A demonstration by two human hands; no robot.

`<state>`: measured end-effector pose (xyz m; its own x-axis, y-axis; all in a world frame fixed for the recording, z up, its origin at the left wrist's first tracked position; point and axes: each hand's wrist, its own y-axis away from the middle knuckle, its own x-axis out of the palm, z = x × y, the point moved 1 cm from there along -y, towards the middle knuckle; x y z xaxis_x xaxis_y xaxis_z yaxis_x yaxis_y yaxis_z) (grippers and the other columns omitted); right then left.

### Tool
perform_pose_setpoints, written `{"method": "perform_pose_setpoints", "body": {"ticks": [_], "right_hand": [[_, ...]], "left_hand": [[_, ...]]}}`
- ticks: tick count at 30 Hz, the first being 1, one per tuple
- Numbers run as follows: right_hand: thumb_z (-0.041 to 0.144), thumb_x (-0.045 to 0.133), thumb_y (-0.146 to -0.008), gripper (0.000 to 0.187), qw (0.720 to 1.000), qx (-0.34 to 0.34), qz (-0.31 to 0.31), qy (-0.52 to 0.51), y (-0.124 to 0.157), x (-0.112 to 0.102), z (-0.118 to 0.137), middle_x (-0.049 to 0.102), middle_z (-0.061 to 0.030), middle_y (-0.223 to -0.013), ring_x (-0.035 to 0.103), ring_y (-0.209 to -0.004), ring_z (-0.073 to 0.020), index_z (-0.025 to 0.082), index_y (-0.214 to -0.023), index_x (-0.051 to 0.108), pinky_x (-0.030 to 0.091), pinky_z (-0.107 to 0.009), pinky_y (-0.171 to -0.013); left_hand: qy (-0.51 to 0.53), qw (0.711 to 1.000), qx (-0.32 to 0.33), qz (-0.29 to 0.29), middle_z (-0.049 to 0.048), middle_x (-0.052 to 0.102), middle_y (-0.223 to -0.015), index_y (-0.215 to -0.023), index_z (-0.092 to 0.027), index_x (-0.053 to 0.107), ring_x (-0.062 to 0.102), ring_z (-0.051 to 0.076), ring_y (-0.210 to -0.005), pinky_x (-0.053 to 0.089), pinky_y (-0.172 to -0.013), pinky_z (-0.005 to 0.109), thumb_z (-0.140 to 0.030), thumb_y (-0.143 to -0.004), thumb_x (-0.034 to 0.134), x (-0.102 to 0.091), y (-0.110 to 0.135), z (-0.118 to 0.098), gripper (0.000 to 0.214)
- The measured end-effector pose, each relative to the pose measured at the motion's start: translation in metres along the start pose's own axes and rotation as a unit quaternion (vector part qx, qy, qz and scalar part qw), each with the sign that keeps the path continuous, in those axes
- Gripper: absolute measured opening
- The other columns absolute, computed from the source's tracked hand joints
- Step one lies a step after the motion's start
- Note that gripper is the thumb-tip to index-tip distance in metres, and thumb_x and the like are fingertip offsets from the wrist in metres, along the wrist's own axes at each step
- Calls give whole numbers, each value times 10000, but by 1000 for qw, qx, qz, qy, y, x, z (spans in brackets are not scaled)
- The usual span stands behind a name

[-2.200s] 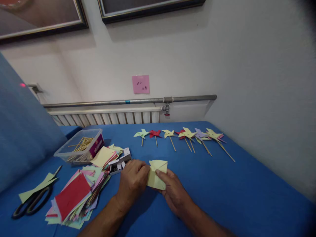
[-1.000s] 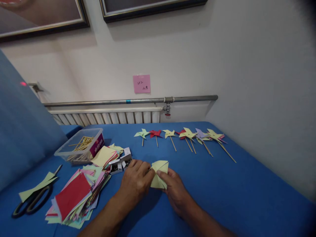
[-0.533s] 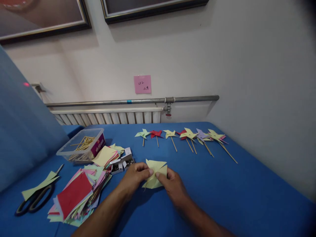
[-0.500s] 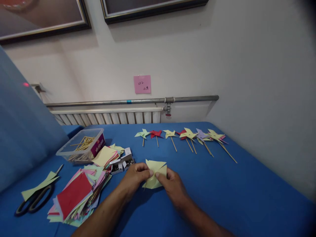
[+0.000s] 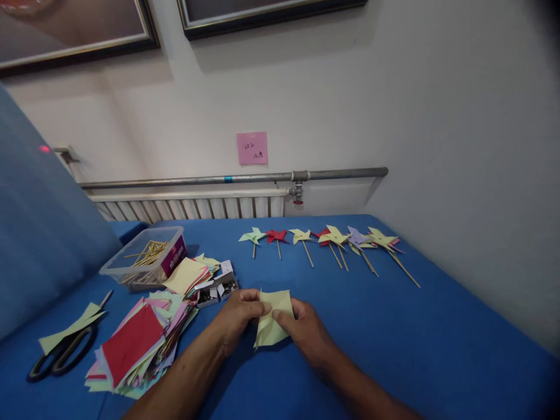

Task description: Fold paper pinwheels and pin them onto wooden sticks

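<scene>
A pale yellow cut paper square [image 5: 272, 318] is held between both hands just above the blue table [image 5: 394, 338]. My left hand [image 5: 238, 315] pinches its left edge with closed fingers. My right hand [image 5: 306, 331] pinches its middle with thumb and forefinger. The paper's flaps are partly folded toward the centre.
A row of several finished paper pinwheels [image 5: 332, 239] on sticks lies at the back. A stack of coloured paper squares [image 5: 135, 347], black scissors [image 5: 61, 356], a clear box of sticks [image 5: 146, 256] and small boxes of pins [image 5: 216, 289] sit to the left. A radiator [image 5: 188, 207] runs along the wall.
The paper's pointed flaps have been folded inward, so it now looks more compact. Both hands stayed pinched on it and shifted only slightly.
</scene>
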<state>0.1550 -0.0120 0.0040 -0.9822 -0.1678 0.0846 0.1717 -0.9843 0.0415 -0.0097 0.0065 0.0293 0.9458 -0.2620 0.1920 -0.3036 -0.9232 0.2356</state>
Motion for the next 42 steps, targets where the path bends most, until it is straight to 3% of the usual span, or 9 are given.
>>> {"method": "perform_pose_setpoints", "body": {"ticks": [5,12,18,24,30,33,35,38,42], "right_hand": [[325,680,-771,237,999,5,32,20,3,-2,11,721,-8,-714,574,-622,-164,161,-892,802,434,-264,-599],[240,618,-769,161,993,14,85,84,8,-4,19,675,14,-668,507,-569,-139,187,-804,766,370,-237,-551],[215,630,-767,107,988,4,93,122,12,-6,25,665,17,-671,494,-574,-138,198,-774,735,337,-234,-537],[220,625,-783,143,987,6,104,126,12,-8,24,683,8,-698,495,-579,-138,194,-825,760,336,-247,-539],[321,750,-786,145,995,23,71,64,7,-12,21,674,15,-666,510,-579,-134,177,-806,756,348,-244,-554],[548,797,-807,381,997,28,49,-62,5,-12,23,655,12,-651,521,-591,-138,181,-749,714,393,-255,-594],[648,777,-818,468,985,33,53,-158,6,-8,22,714,-20,-745,598,-673,-170,181,-833,743,462,-285,-674],[627,810,-814,496,974,29,66,-216,8,2,16,783,-68,-924,684,-846,-228,186,-1039,779,506,-327,-774],[519,891,-744,478,980,16,8,-201,6,11,0,802,-63,-934,689,-846,-234,190,-1077,793,503,-329,-786]], "left_hand": [[12,1000,4,16,22,643,-626,-684,-133,695,519,120,-579,365,-611,261,-293,-516,865,-1,-1,-1,288],[-34,993,108,-37,57,731,-919,-968,-165,725,633,170,-811,471,-751,280,-262,-536,908,-16,1,-14,479],[-183,976,96,70,9,675,-789,-877,-159,723,562,143,-733,429,-693,252,-229,-634,835,-21,5,-15,277],[-168,978,64,108,-4,680,-774,-833,-171,691,558,134,-701,420,-666,237,-177,-648,780,-14,4,-4,205],[-85,989,55,108,-9,680,-747,-820,-155,693,572,118,-656,424,-644,224,-214,-604,857,-9,1,-1,277],[-25,994,64,84,27,726,-783,-849,-144,707,633,152,-695,474,-688,250,-246,-572,913,-7,0,-4,360],[10,996,71,61,51,749,-794,-882,-135,720,667,178,-723,497,-717,271,-279,-559,941,-6,0,-7,417],[42,995,81,29,68,768,-802,-892,-129,724,688,194,-721,518,-737,293,-295,-538,956,-5,-1,-8,455],[40,995,94,-15,40,760,-770,-875,-136,713,667,176,-694,511,-705,275,-241,-533,920,0,-4,-4,413]]}}
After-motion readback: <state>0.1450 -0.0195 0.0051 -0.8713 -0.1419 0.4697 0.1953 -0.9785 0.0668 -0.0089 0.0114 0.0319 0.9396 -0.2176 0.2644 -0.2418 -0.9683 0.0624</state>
